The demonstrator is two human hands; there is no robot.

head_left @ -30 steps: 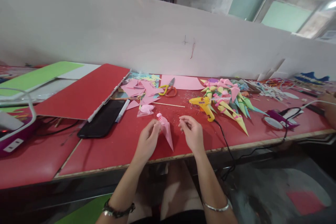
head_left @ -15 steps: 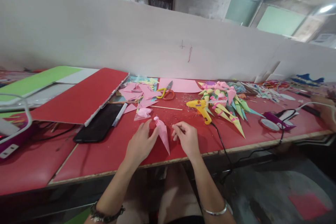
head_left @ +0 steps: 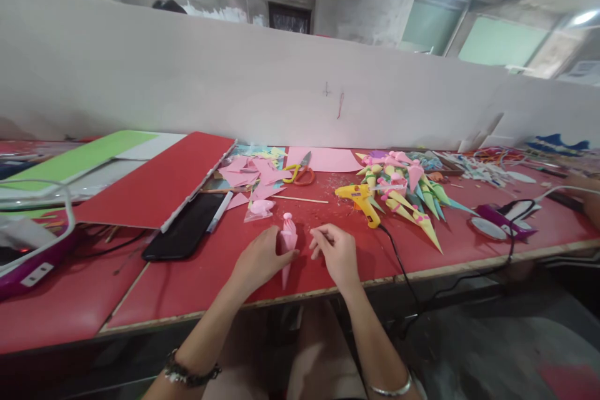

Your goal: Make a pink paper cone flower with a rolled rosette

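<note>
A pink paper cone figure (head_left: 289, 237) with a small round head stands out against the red tabletop, its point toward the table's front edge. My left hand (head_left: 262, 257) is closed on it from the left, thumb across the cone and fingers partly hidden behind. A short gap to the right, my right hand (head_left: 335, 252) has its fingers curled and the thumb pressed to them. Anything between those fingertips is too small to make out. Beyond my left hand lies a small bag of pink clay-like stuff (head_left: 261, 208).
A yellow glue gun (head_left: 359, 200) lies right of centre, its cord hanging over the edge. Behind it are several finished-looking cone figures (head_left: 415, 182). Scissors (head_left: 300, 174), pink paper scraps (head_left: 253, 172), a black phone (head_left: 187, 228) and a red board (head_left: 159, 181) are further back and left.
The cone figure has turned more upright in the picture, and my left thumb now lies across it. My right hand stays nearly in place. The view has shifted slightly.
</note>
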